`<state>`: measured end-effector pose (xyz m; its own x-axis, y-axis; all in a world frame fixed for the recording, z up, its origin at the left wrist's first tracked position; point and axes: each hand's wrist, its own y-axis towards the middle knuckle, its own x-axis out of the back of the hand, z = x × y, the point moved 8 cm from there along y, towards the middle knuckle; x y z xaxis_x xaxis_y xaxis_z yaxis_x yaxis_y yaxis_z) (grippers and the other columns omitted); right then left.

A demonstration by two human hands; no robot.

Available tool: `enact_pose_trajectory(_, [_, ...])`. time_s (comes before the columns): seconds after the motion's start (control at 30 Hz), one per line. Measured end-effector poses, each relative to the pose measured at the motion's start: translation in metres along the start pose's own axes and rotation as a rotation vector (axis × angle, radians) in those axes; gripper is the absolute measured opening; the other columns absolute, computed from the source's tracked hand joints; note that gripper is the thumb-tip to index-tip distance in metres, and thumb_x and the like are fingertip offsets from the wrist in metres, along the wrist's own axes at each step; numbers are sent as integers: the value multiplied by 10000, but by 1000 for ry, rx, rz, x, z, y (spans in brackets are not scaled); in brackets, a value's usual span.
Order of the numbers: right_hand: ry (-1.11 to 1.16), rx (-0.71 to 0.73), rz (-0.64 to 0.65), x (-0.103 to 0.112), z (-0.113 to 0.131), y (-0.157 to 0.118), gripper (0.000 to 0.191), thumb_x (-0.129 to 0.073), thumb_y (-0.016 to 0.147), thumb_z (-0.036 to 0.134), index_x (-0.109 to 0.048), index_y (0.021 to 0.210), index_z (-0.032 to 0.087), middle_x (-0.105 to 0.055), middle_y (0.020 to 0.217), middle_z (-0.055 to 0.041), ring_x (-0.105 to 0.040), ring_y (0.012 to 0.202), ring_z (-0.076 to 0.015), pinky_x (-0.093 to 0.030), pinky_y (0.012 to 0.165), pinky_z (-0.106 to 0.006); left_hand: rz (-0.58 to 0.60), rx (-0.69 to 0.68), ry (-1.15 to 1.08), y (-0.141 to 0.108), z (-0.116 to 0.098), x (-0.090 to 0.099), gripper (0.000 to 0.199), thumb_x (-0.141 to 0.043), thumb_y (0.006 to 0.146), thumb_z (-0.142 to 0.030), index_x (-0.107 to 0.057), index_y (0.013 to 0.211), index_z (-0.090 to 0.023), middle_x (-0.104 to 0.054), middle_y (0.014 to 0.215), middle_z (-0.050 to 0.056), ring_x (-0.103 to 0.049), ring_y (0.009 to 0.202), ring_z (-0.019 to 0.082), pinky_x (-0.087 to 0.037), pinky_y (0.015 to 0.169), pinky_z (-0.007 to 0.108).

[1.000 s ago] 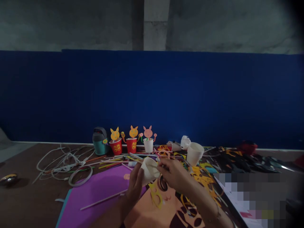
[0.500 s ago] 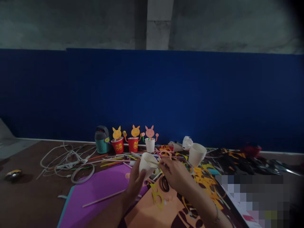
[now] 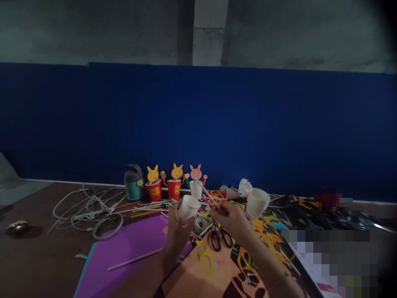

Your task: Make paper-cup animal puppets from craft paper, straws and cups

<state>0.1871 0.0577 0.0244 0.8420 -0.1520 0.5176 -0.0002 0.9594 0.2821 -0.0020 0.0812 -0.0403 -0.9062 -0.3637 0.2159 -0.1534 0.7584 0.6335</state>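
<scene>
My left hand (image 3: pixel 178 231) is wrapped round a white paper cup (image 3: pixel 190 207), whose mouth tilts up and to the right. Between the fingers of my right hand (image 3: pixel 228 215) is a thin light-brown stick (image 3: pixel 208 192), pointing up and to the left, apart from the cup. Black-handled scissors (image 3: pixel 221 239) lie below my right hand, on orange paper (image 3: pixel 189 273). A roll of clear tape (image 3: pixel 201 224) sits between my two hands. A yellow paper cutout (image 3: pixel 204 258) lies in front of the scissors.
Behind are two red cups (image 3: pixel 154 191) and a white cup (image 3: pixel 196 191) with paper cat figures, beside a teal flask (image 3: pixel 133 186). Another white cup (image 3: pixel 257 203) stands right of my right hand. White cables (image 3: pixel 89 211), purple paper (image 3: pixel 136 248) and yellow scraps (image 3: pixel 269 236) cover the table.
My right hand has drawn the stick out of the cup mouth and tipped it upward. The cup has shifted slightly left and up in my left hand, and the scissors show more fully.
</scene>
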Motion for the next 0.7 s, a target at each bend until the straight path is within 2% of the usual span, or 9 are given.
enact_pose_trajectory(0.1, [237,-98,177,-53,-3,-8,247,-564,753,364,-568,602,168,-495,467,39,-431,430,-92,-301,419,-202,-43,-21,112,-1,-2,4,557,-665,691,-241,-463,1205,-168,-536,1105,123,-518,1037,290,-434,895,492])
enact_pose_trajectory(0.2, [410,-217,182,-76,-14,-12,240,-560,747,363,-569,611,165,-518,450,36,-417,394,-85,-304,409,-201,23,-11,121,-4,-7,3,543,-649,725,-289,-442,1216,-188,-529,1108,108,-533,1016,274,-471,850,461])
enact_pose_trajectory(0.33, [493,-215,82,-74,-27,-7,281,-577,735,370,-557,557,154,-490,433,39,-377,388,-69,-282,410,-200,95,-70,144,-11,-14,-1,467,-556,827,-321,-409,1244,-171,-509,1149,125,-530,1064,257,-477,879,444])
enact_pose_trajectory(0.4, [497,-212,70,-74,-32,-5,313,-561,753,380,-547,537,153,-484,431,37,-366,383,-67,-275,408,-204,94,-157,190,-13,-19,-3,504,-537,843,-293,-361,1294,-154,-476,1206,148,-493,1131,267,-455,925,462])
enact_pose_trajectory(0.57, [550,-231,48,-75,-40,-2,273,-567,741,393,-548,598,162,-548,482,20,-457,425,-95,-327,433,-209,82,-387,280,-17,-41,-4,654,-552,833,-223,-221,1392,-152,-379,1352,198,-372,1271,314,-397,990,521])
enact_pose_trajectory(0.7, [548,-245,45,-69,-39,-1,273,-571,736,396,-548,602,160,-528,451,33,-405,380,-73,-279,394,-195,109,-456,233,-18,-49,-2,573,-514,856,-192,-269,1374,-173,-413,1360,197,-401,1265,322,-398,978,540])
